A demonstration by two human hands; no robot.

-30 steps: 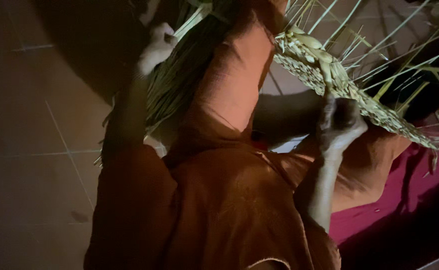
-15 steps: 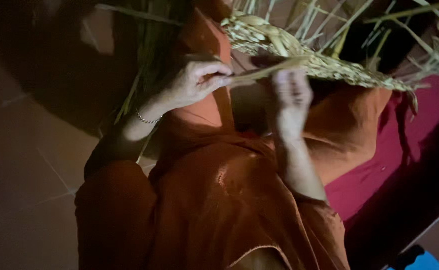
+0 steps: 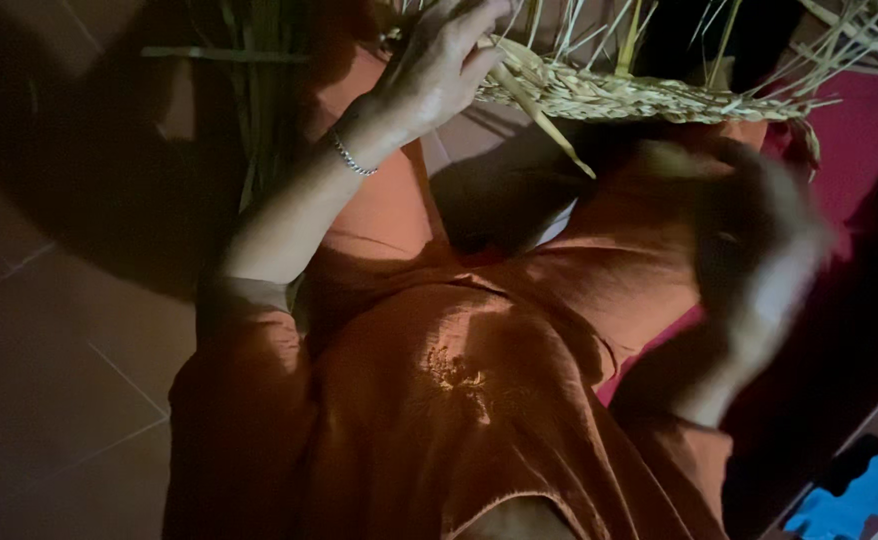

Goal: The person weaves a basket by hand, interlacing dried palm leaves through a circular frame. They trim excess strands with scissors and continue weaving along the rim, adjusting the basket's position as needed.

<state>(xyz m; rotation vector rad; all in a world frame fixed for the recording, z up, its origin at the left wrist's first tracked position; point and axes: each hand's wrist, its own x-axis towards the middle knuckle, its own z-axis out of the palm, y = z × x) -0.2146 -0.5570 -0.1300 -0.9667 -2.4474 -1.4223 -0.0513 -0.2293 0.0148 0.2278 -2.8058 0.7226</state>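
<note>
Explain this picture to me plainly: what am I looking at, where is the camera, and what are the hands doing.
There is no machine here. A camera worn on a person's head looks down at their own body and two bare hands. The person wears orange clothing and sits above a tiled floor, with a dark red cloth on one side. The left hand, with a thin bracelet at the wrist, grips the edge of a woven straw mat and a loose straw strip that sticks out of it. The right hand is blurred by motion and is below the mat; whether it holds anything cannot be told.
</note>
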